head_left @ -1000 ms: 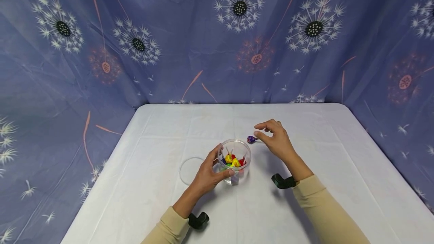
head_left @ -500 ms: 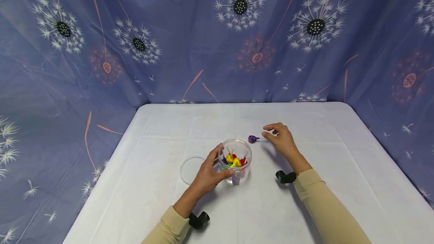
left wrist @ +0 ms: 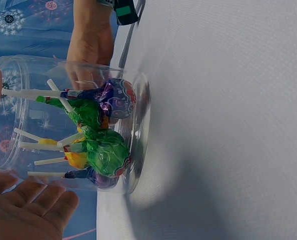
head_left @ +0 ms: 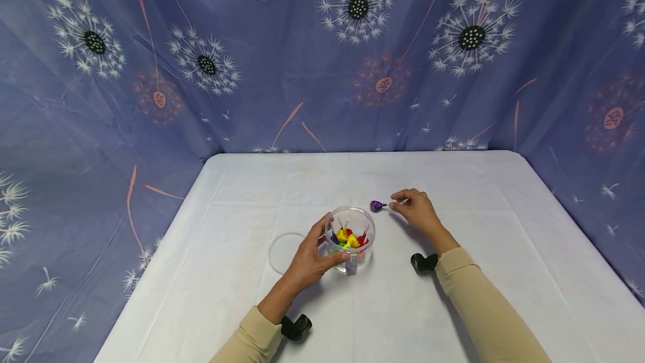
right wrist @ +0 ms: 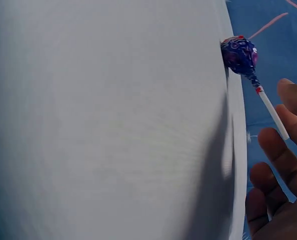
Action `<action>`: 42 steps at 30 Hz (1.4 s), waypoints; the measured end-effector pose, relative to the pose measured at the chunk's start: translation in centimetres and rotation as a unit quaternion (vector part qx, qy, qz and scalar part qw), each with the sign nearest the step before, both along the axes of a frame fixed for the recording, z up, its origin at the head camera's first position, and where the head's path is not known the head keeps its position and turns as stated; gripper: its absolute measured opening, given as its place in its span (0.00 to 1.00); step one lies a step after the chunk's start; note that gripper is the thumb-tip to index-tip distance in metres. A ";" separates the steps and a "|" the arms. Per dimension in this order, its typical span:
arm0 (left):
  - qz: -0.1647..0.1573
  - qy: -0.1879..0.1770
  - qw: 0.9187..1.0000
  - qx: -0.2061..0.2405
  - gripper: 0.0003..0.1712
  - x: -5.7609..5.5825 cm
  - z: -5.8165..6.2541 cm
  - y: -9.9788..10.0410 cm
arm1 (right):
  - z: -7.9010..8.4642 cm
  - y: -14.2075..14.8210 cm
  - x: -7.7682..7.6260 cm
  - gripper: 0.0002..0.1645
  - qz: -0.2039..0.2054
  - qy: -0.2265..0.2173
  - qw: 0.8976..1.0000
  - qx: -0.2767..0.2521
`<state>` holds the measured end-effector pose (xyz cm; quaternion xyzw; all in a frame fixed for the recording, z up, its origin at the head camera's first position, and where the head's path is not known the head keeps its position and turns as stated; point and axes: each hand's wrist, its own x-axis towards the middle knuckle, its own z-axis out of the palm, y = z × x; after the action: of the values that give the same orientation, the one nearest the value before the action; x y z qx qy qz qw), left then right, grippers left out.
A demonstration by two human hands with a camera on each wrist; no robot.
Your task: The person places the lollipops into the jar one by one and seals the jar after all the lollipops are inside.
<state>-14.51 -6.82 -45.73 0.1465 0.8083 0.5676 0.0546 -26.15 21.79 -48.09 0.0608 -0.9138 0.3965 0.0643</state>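
My left hand [head_left: 308, 259] grips a clear plastic jar [head_left: 370, 234], thumb on the near side and fingers round the left. In the left wrist view the jar [left wrist: 48, 72] holds several wrapped lollipops [left wrist: 108, 152], green, purple and yellow, white sticks toward the open mouth. A single purple-wrapped lollipop [head_left: 377, 206] lies on the table behind the jar to the right. My right hand [head_left: 417, 212] is at its stick end. In the right wrist view the lollipop's stick [right wrist: 273, 113] passes by the fingertips [right wrist: 269, 142], thumb and index finger apart.
A clear round lid [head_left: 269, 256] lies on the white-covered table [head_left: 242, 307] left of the jar, partly behind the left hand. A blue dandelion-print cloth [head_left: 272, 60] hangs behind and at the sides. A black camera mount [head_left: 423, 263] sticks out from the right wrist.
My right hand has drawn back rightward along the lollipop, from near its head to its stick end, and has lowered. The left hand and jar stay almost where they were.
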 end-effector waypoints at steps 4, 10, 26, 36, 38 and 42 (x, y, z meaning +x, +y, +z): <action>-0.001 0.000 1.000 0.000 0.53 0.0 0.0 0.0 | -0.3 0.0 0.0 0.13 0.005 -0.001 1.000 0.004; -0.001 -0.004 1.000 0.001 0.53 0.1 0.2 0.1 | -0.3 0.1 0.1 0.13 0.004 -0.027 1.000 0.011; -0.006 0.002 1.000 0.006 0.53 0.1 0.0 0.2 | -0.6 0.4 0.4 0.10 -0.002 -0.014 1.000 0.012; 0.001 -0.002 1.000 -0.001 0.53 0.1 0.1 0.1 | 1.9 -0.1 1.3 0.11 -0.004 0.037 0.999 -0.017; 0.001 -0.001 1.000 -0.001 0.53 0.1 0.1 0.1 | 2.4 -0.2 1.5 0.11 -0.005 0.043 0.999 -0.028; -0.002 0.007 1.000 0.003 0.53 0.2 0.2 0.0 | 3.6 -0.6 2.2 0.13 0.002 0.061 0.997 -0.050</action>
<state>-14.35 -6.82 -45.57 0.1524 0.8066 0.5690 0.0498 -23.93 21.22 -44.51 0.0831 -0.8872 0.4371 0.1219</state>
